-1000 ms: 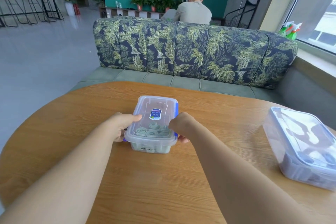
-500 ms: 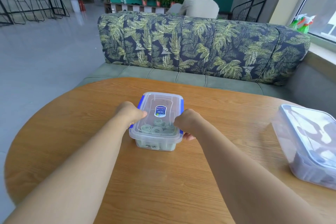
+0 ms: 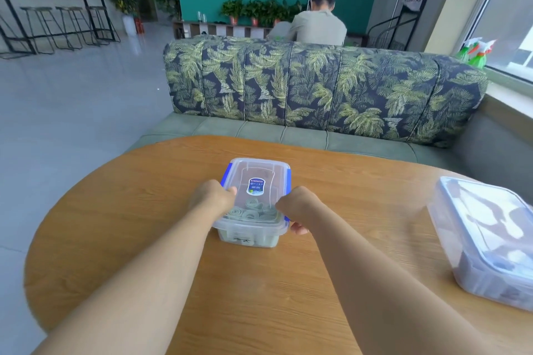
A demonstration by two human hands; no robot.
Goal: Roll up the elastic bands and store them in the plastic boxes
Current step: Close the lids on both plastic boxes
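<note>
- Head view: small box (image 3: 255, 181) sits on the desk (image 3: 259, 282), lid on. Rolled green bands (image 3: 251, 209) lie inside it, visible through the lid.
- Left hand (image 3: 212, 199) is curled on the small box's left edge by the blue latch (image 3: 226, 179). Right hand (image 3: 297, 207) is curled on its right edge, fingertips tucked below the rim. Both hands are clamped on the box, one per side.
- Larger box (image 3: 487, 239), lidded, is well apart to the small box's right; its dark contents are unclear.
- My read: the step is latching the lid. I would press both side latches evenly with the box flat, and check that no band is trapped under the rim.
</note>
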